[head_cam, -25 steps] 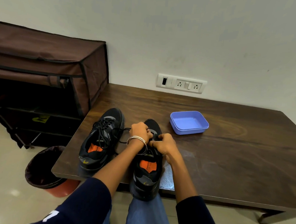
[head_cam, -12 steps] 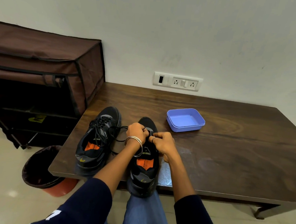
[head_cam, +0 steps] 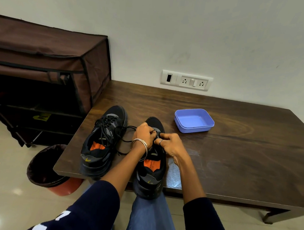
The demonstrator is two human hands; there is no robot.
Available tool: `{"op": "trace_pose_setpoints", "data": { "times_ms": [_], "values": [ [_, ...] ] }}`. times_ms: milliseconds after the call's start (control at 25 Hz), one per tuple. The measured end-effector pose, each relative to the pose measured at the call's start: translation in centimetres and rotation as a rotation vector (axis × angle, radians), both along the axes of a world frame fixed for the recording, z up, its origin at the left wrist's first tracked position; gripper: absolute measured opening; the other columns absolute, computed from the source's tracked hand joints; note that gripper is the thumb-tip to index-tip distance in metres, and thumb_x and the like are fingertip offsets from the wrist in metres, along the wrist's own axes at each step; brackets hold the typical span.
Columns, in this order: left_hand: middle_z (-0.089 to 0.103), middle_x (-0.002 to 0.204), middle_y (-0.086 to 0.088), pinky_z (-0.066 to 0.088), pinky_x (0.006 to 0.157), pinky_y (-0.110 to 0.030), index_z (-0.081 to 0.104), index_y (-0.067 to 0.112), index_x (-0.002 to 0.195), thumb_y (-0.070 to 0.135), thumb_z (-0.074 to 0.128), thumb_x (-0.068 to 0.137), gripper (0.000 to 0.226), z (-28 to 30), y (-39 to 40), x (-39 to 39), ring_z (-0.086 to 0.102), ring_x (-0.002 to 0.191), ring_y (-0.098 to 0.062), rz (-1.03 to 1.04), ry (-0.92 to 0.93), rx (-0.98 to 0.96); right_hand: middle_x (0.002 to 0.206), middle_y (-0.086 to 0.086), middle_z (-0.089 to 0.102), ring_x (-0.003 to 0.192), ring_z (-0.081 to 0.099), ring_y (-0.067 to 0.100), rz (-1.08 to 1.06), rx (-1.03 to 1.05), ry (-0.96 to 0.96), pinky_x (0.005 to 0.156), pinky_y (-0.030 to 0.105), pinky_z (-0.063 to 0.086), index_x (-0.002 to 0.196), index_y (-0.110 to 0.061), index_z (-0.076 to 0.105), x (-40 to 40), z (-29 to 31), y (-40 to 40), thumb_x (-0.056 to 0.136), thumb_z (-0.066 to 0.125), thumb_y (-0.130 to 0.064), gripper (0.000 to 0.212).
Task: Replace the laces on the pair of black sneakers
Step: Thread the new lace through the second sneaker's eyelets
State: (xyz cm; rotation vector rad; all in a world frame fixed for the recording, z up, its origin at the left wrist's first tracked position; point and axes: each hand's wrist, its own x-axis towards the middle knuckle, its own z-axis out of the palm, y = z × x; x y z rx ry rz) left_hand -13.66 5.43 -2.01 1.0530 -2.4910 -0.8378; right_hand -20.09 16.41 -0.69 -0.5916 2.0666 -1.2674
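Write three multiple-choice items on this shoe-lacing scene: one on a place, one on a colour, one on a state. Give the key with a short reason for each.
1. Where does the tray sit?
A. On the table, to the right of the two sneakers
B. On the floor beside the bin
C. Inside the shoe rack

2. What colour are the insoles seen inside the sneakers?
A. Green
B. Orange
C. White

3. How does the left sneaker stand?
A. It has no lace at all
B. It lies on its side
C. It stands upright with a black lace threaded through it

Key:
1 A, the tray rests on the tabletop right of the right sneaker.
2 B, orange shows in both shoe openings.
3 C, a lace criss-crosses its front, while the left hand and right hand work on the other shoe.
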Motion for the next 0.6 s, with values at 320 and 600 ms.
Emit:
{"op": "trace_pose_setpoints", "data": {
  "times_ms": [320, 600],
  "values": [
    [0.051, 0.087, -0.005, 0.038, 0.063, -0.03, 0.068, 0.008, 0.069, 0.019, 0.06, 0.089, 0.024, -0.3, 0.4, -0.5, 0.051, 0.078, -0.022, 0.144, 0.062, 0.167, 0.101, 0.037, 0.064, 0.082, 0.053, 0.027, 0.105, -0.006, -0.1, 0.069, 0.042, 0.039, 0.081, -0.023, 0.078, 0.2, 1.7, 1.1, 0.074, 0.078, -0.022, 0.006],
    [0.068, 0.083, -0.007, 0.034, 0.049, -0.025, 0.069, 0.009, 0.079, 0.028, 0.058, 0.083, 0.022, 0.0, 1.1, -1.2, 0.06, 0.074, -0.026, 0.345, 0.019, 0.364, 0.103, 0.011, 0.073, 0.089, 0.07, 0.017, 0.044, -0.036, -0.262, 0.066, 0.032, 0.05, 0.118, -0.011, 0.069, 0.0, 2.7, 2.1, 0.082, 0.075, -0.011, 0.037]
  ]
}}
